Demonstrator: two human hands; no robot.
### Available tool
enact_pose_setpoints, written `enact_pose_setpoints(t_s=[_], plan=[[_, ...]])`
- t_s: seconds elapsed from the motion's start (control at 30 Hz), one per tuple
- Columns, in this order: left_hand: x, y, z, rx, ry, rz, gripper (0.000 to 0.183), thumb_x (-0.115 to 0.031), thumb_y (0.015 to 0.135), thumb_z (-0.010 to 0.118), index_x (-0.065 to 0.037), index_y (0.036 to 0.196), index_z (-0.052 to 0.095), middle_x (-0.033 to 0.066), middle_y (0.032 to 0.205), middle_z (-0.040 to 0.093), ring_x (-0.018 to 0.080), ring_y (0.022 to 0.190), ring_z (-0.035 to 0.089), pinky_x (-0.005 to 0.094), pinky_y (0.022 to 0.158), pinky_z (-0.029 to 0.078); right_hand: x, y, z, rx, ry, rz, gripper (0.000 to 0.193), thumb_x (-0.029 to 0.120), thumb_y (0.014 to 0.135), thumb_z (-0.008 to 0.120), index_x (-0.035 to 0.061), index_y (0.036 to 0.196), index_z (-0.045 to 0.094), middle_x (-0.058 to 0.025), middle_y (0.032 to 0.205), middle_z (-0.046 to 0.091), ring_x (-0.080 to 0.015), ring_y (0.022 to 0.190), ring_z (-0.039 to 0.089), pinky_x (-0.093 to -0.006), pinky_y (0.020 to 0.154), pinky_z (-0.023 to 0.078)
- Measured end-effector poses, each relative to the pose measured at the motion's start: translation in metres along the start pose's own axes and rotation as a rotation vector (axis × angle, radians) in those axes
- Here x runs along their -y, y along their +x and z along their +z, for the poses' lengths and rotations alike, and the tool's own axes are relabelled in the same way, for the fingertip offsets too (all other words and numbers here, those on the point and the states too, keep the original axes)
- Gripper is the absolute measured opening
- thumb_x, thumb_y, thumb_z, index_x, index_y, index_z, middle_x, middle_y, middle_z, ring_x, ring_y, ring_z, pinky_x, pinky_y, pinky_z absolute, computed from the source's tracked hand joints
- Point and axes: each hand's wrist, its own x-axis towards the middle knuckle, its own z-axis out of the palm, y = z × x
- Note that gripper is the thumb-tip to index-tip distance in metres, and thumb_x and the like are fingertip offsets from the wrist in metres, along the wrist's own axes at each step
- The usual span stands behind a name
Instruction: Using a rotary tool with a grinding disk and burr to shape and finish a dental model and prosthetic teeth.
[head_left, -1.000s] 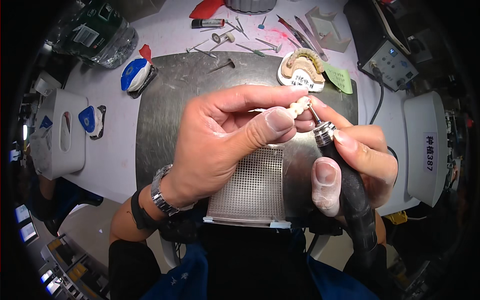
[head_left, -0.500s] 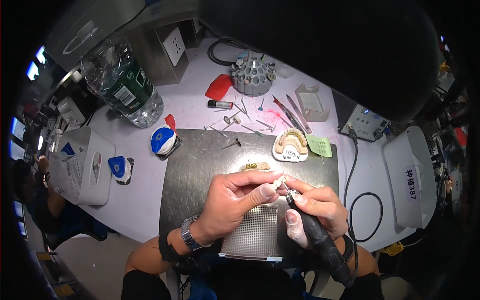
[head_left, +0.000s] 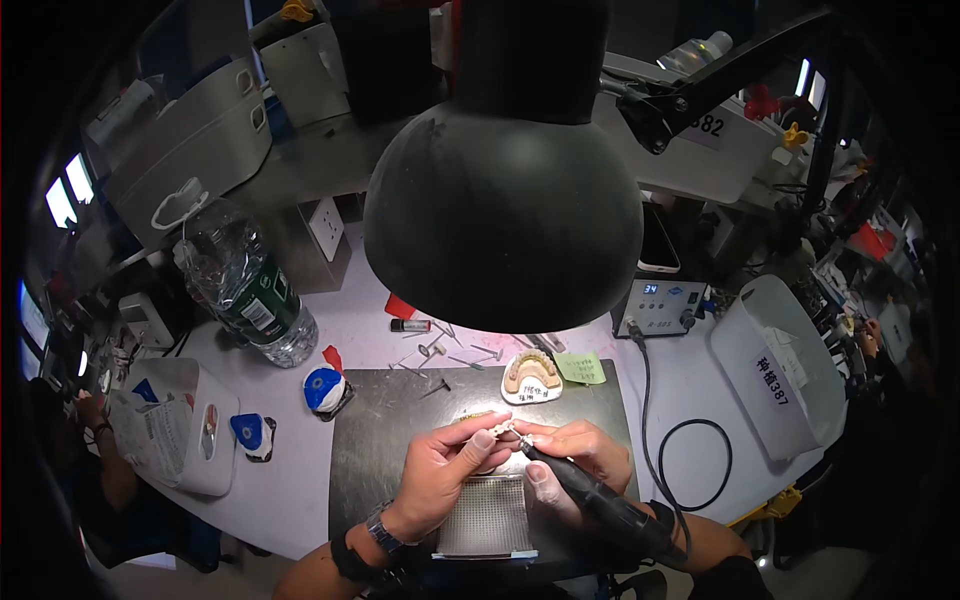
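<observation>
Between its thumb and fingers, my left hand [head_left: 440, 478] pinches a small tooth-coloured dental bridge [head_left: 502, 429]. My right hand [head_left: 585, 455] grips a black dental handpiece [head_left: 603, 503], its thin bur tip at the bridge; whether they touch is too small to tell. Both hands are close together over a dark metal plate [head_left: 362, 430]. Just below them lies a perforated metal tray [head_left: 486, 518]. A dental arch model [head_left: 533, 377] with a white base stands beyond the fingers. Behind my left fingertips, a yellowish piece [head_left: 474, 413] is partly hidden.
A black lamp head [head_left: 505, 220] hangs over the far table. Loose burs [head_left: 432, 352] lie beyond the plate. At left stand a large bottle [head_left: 255, 300], blue-and-white moulds [head_left: 326, 390] and a white bin [head_left: 215, 440]. Right are a control box [head_left: 660, 305], its cord [head_left: 648, 410] and another bin [head_left: 765, 370].
The view has tilted upward, so the whole lamp head shows and hides the grey bur holder. Both hands keep their grips on the bridge and the handpiece.
</observation>
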Motion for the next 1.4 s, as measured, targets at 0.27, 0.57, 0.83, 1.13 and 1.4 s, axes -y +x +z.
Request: enact_pose_setpoints(t_s=[0.27,0.57,0.83,1.13,1.4], plan=[[-0.011,0.016,-0.003,0.135,-0.008,0.107,0.034,-0.016,0.092,0.048,0.006,0.117,0.05,0.0165,0.102,0.06,0.0161,0.093,0.061,0.0235,0.081,0.052,-0.004,0.012,-0.004,0.053,0.003,-0.025,0.027,-0.003,0.073,0.067,-0.0043,0.096,0.054,-0.0169,0.084,0.058,-0.0324,0.09,0.063,-0.033,0.078,0.053],[0.001,0.014,-0.01,0.155,0.043,0.169,0.035,-0.018,0.092,0.048,0.007,0.117,0.05,0.0165,0.105,0.059,0.0175,0.094,0.061,0.0251,0.08,0.053,-0.007,0.002,-0.002,0.085,0.008,0.025,0.027,-0.001,0.076,0.066,-0.0038,0.098,0.051,-0.0156,0.088,0.055,-0.034,0.095,0.061,-0.034,0.082,0.051],[0.002,0.015,-0.01,0.158,0.068,0.205,0.036,-0.019,0.093,0.047,0.006,0.118,0.05,0.0159,0.102,0.06,0.0169,0.093,0.061,0.0237,0.08,0.052,-0.01,0.002,0.004,0.02,-0.007,-0.027,0.027,0.002,0.076,0.068,-0.0047,0.096,0.052,-0.0155,0.081,0.056,-0.0326,0.087,0.064,-0.0315,0.077,0.053],[0.006,0.018,-0.013,0.175,0.099,0.249,0.035,-0.019,0.093,0.047,0.006,0.118,0.05,0.0163,0.106,0.059,0.0169,0.094,0.061,0.0236,0.08,0.052,-0.01,-0.002,0.0,0.092,-0.152,0.033,0.024,0.016,0.085,0.057,0.0024,0.102,0.047,-0.0288,0.097,0.06,-0.0085,0.072,0.05,-0.0206,0.068,0.041],[0.006,0.016,-0.015,0.193,0.066,0.226,0.036,-0.017,0.092,0.048,0.007,0.119,0.048,0.0164,0.108,0.058,0.0166,0.096,0.06,0.024,0.081,0.052,-0.012,-0.001,0.003,0.101,-0.107,0.012,0.026,0.015,0.086,0.057,0.0029,0.105,0.045,-0.027,0.097,0.059,-0.0163,0.082,0.057,-0.0278,0.077,0.046]])
